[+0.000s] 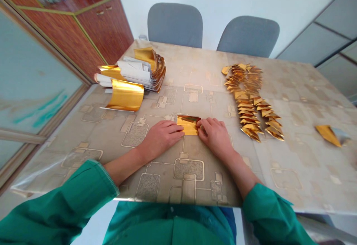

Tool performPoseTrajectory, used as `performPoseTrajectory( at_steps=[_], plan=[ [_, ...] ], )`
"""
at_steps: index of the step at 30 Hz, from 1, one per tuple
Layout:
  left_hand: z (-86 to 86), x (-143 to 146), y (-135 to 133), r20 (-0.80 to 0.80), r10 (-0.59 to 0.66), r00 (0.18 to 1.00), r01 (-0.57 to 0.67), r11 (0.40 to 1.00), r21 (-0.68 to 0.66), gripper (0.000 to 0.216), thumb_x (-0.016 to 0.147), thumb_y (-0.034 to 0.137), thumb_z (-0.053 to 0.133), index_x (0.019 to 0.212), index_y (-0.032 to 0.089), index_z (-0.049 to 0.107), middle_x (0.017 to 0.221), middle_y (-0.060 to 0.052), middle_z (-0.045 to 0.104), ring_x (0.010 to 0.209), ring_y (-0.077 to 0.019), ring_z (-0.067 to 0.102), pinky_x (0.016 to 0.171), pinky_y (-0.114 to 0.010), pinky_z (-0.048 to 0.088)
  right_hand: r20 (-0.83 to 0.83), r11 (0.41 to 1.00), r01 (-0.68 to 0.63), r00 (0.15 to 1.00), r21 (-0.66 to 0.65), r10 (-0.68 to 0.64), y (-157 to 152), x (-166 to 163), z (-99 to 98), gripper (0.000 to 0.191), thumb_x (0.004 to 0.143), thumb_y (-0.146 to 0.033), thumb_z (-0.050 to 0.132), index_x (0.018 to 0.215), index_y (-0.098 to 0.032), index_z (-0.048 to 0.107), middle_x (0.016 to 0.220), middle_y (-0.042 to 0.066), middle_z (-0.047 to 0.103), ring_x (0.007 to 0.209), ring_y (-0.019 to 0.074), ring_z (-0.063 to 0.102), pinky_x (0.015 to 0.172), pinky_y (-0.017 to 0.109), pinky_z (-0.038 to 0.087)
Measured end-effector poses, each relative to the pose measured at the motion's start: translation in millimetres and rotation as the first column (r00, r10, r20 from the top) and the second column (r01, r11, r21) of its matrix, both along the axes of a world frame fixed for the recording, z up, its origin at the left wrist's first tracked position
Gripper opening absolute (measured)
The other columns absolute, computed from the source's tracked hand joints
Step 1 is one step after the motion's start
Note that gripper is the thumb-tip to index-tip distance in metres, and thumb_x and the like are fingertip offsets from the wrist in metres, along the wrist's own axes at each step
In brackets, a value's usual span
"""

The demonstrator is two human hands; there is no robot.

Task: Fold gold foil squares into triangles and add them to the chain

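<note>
While two green sleeves (60,198) reach in from the near edge, the patterned, plastic-covered tabletop (301,178) spans most of the view, with two grey chairs (212,27) on its far side and a wooden cabinet (106,29) beyond its left edge. On the left side of the tabletop lies a fanned stack of gold foil sheets (157,70), some showing white backing, too many to count. Just in front of it rests one separate curled gold sheet (125,95). To the right, a long double row of folded gold pieces (249,99) lies interlocked in a curving chain, its pieces too many to count exactly, and one more folded gold piece (329,135) lies alone well beyond it, near the right side. One flat gold foil sheet (188,124) lies on the tabletop directly between the hands, near the near edge. The left hand (161,139) is flat, its fingers pressed together and their tips touching the left edge of that sheet. The right hand (214,137) is curved, with its fingertips (199,123) pressing on the right edge. Whether either hand pinches the sheet, I cannot tell.
</note>
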State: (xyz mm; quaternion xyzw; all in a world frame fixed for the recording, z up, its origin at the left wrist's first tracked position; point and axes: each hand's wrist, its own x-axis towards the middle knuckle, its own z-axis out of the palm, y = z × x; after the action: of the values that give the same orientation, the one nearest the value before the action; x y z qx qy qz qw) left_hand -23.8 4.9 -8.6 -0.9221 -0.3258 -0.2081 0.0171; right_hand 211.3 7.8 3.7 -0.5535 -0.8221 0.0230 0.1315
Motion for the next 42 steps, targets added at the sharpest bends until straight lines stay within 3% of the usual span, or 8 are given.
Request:
performPoseTrajectory(
  at_steps=[13,22,26,30,37,42],
  plan=[
    [5.9,1.4,1.4,0.051,0.026,0.998,-0.02,0.994,-0.104,0.021,0.099,0.03,0.053,0.098,0.019,0.072,0.106,-0.006,0.073,0.097,-0.0189,0.062,0.087,-0.034,0.05,-0.058,1.0,-0.01,0.998,-0.025,0.008,-0.8,3.8,3.2,0.009,0.089,-0.018,0.057,0.092,-0.023,0.065,0.09,0.004,0.067,0.087,0.0205,0.057,0.07,0.031,0.031],
    [5.2,2.3,2.4,0.05,0.017,0.999,-0.012,0.996,-0.088,0.019,0.098,0.03,0.055,0.098,0.019,0.07,0.104,-0.005,0.072,0.098,-0.0197,0.061,0.089,-0.034,0.049,-0.057,0.999,-0.007,0.998,-0.044,0.005,-0.9,4.0,4.9,0.008,0.089,-0.019,0.059,0.093,-0.022,0.065,0.09,0.004,0.066,0.087,0.0209,0.057,0.071,0.032,0.033],
    [5.3,5.3,5.3,0.046,0.022,0.999,-0.017,0.993,-0.118,0.025,0.095,0.035,0.061,0.112,0.018,0.066,0.11,-0.008,0.069,0.108,-0.0236,0.06,0.094,-0.039,0.048,-0.112,0.996,-0.093,0.989,0.007,0.093,-0.3,4.1,4.0,0.011,0.091,-0.019,0.056,0.095,-0.022,0.066,0.095,0.006,0.065,0.092,0.022,0.055,0.076,0.033,0.037],
    [6.8,9.2,9.4,0.012,0.037,0.999,-0.035,0.991,-0.131,0.028,0.094,0.035,0.061,0.115,0.017,0.064,0.11,-0.009,0.067,0.103,-0.0237,0.06,0.088,-0.038,0.049,-0.157,0.975,-0.223,0.962,0.008,0.222,0.9,2.1,2.2,0.02,0.094,-0.018,0.052,0.109,-0.023,0.065,0.11,0.008,0.066,0.102,0.0228,0.054,0.084,0.036,0.04],
    [10.7,14.6,21.7,-0.077,0.017,0.997,-0.022,0.997,-0.073,0.023,0.094,0.034,0.06,0.108,0.016,0.065,0.104,-0.008,0.068,0.096,-0.0235,0.06,0.084,-0.036,0.048,-0.151,0.969,-0.246,0.959,-0.036,0.238,2.8,1.6,3.3,0.027,0.09,-0.04,0.062,0.11,-0.021,0.064,0.113,0.009,0.064,0.104,0.0253,0.053,0.087,0.038,0.042],
    [13.4,16.8,26.5,-0.092,0.04,0.995,-0.046,0.997,-0.059,0.021,0.099,0.027,0.05,0.103,0.016,0.068,0.096,-0.007,0.07,0.091,-0.0211,0.061,0.082,-0.033,0.047,-0.143,0.974,-0.228,0.964,-0.021,0.222,3.5,1.9,3.5,0.026,0.09,-0.037,0.063,0.111,-0.022,0.063,0.11,0.008,0.065,0.101,0.0245,0.053,0.086,0.037,0.041]
  ],
)
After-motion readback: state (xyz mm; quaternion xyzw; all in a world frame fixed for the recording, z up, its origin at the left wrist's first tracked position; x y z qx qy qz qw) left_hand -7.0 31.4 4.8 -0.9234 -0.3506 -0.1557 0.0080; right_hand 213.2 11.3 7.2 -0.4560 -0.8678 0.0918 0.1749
